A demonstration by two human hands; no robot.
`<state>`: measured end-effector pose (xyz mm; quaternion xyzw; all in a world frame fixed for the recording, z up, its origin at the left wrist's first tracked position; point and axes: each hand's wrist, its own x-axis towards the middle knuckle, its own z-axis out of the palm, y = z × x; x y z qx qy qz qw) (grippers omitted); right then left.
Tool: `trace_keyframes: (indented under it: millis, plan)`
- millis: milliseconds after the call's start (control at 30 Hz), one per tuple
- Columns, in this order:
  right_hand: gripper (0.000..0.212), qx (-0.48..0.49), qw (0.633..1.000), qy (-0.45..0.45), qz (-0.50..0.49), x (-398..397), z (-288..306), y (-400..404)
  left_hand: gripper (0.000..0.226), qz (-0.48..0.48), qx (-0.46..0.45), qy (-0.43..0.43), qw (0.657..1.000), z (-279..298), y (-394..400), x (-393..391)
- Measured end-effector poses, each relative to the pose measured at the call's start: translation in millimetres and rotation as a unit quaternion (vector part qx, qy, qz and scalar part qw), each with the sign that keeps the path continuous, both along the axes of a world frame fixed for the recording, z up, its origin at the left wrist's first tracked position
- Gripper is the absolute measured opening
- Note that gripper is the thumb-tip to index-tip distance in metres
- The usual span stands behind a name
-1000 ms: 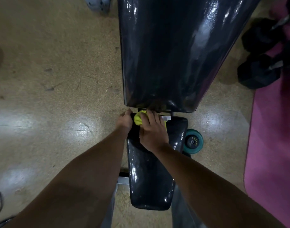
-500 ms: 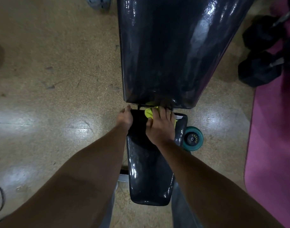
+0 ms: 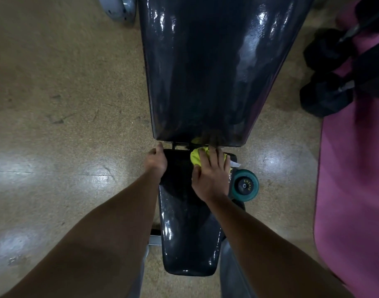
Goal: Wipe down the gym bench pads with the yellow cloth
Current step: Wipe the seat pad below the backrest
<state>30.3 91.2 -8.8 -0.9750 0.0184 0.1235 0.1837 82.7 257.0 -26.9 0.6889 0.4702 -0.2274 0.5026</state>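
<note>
A glossy black back pad [image 3: 214, 67] fills the upper middle of the head view. Below it lies the smaller black seat pad [image 3: 186, 229], narrowing toward me. My right hand [image 3: 212, 175] presses the bunched yellow cloth [image 3: 197, 157] onto the far right corner of the seat pad, close to the gap under the back pad. My left hand [image 3: 156, 161] grips the seat pad's far left edge, fingers curled over it.
A teal bench wheel [image 3: 245, 186] sits just right of my right hand. Black dumbbells [image 3: 330, 82] lie at the right on a pink mat [image 3: 354, 179]. A grey frame foot [image 3: 117, 7] shows at top left. Speckled tan floor [image 3: 66, 93] spreads to the left.
My right hand has slid the yellow cloth from the seat pad's far left-middle across to its far right corner. My left hand has stayed on the left edge.
</note>
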Motion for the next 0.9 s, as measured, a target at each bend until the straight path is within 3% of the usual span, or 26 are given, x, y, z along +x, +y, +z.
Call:
trace_keyframes:
  millis: [100, 267, 433, 600, 800, 900]
  plan:
    - [0.057, 0.005, 0.999, -0.013, 0.030, -9, -5, -18, 0.060, -0.003, -0.004, 0.001, 1.000, -1, 1, -2]
    - [0.060, -0.001, 0.995, 0.035, -0.094, 0, -2, -16, 0.065, 0.005, -0.020, -0.016, 1.000, -6, 3, -8]
    - [0.059, 0.011, 1.000, 0.014, 0.002, -24, -1, -24, 0.068, 0.015, -0.023, -0.010, 1.000, -5, 4, -8]
    - [0.060, 0.004, 0.995, 0.040, -0.090, -6, 1, -14, 0.065, 0.037, -0.039, -0.010, 0.999, -7, 3, -12]
    - [0.059, -0.005, 0.998, 0.024, 0.058, -14, 6, 6, 0.069, 0.039, -0.045, 0.009, 0.998, -8, 7, -11]
    - [0.059, -0.010, 0.999, 0.018, 0.035, -15, 5, 0, 0.070, 0.057, -0.057, 0.014, 0.997, -8, 7, -11]
